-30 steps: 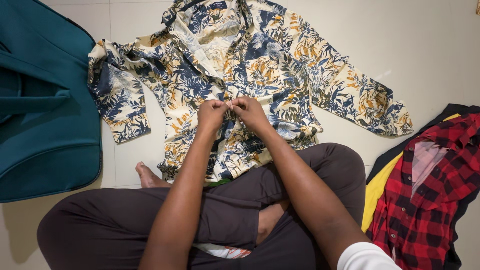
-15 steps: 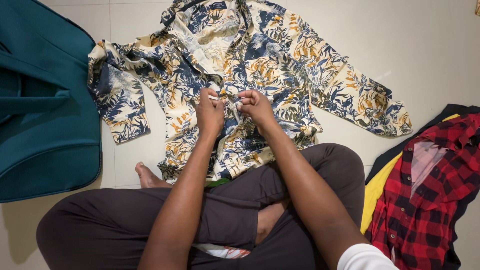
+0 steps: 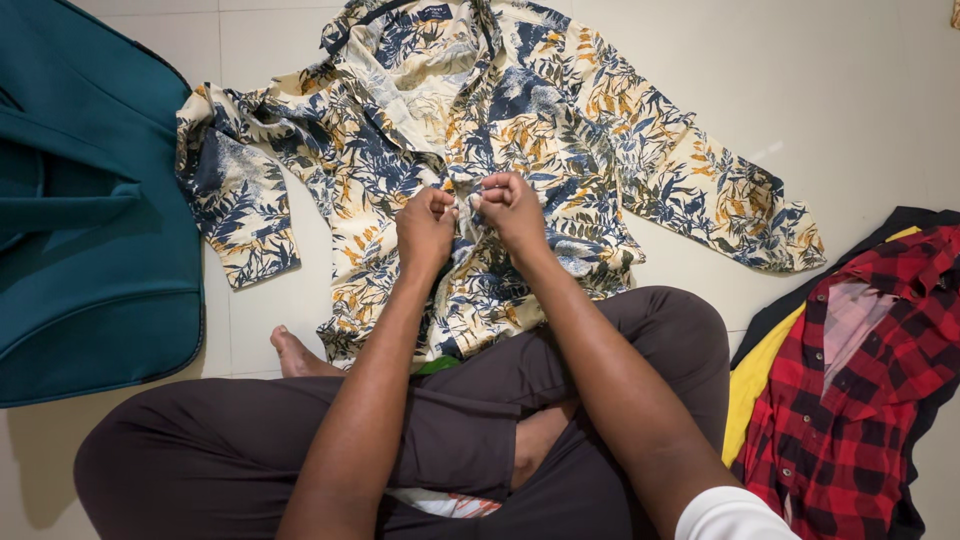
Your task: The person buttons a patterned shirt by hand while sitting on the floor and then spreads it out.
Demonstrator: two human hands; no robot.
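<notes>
A teal suitcase [image 3: 90,220] lies along the left edge of the pale tiled floor [image 3: 860,90], its side just touching the cuff of the near sleeve of the leaf-print shirt [image 3: 560,120]. Over by the right edge sits a heap of clothes: a red and black checked shirt [image 3: 870,380] on top, a yellow garment [image 3: 752,380] under it and something dark beneath both. That heap is well apart from the printed shirt's other sleeve. The person sits cross-legged in dark trousers [image 3: 200,450], a bare foot [image 3: 295,352] poking out beside the shirt's hem, and the knees cover the hem's lower edge.

The leaf-print shirt is spread flat in the middle of the floor, front up, its long axis running from the collar at the far edge down to the hem at the person's lap; the sleeves splay out left and right.

Both hands meet over the shirt's front opening, about halfway down. The left hand [image 3: 425,228] and the right hand [image 3: 512,208] are each pinched on the fabric of the front edges, knuckles nearly touching. What sits between the fingertips is too small to make out. The collar's top is cut off by the frame.
</notes>
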